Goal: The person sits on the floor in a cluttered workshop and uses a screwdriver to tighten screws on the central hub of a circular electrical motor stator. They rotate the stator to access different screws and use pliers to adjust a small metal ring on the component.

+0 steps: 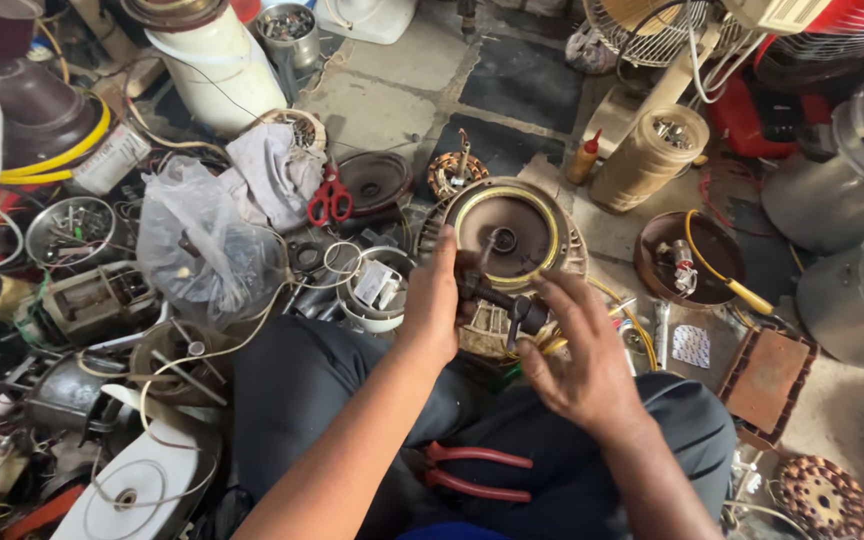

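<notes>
Both hands grip a small dark metal part just below the round brown motor housing with a brass ring: the left hand is wrapped around its left end, and the right hand pinches its right end with fingers spread. Right of the housing, a shallow brown round dish holds small parts and a yellow-handled tool; left of it, a white round cup holds paper scraps.

A small dark metal part sits mid-frame, held between both hands, just below the round motor housing.
</notes>
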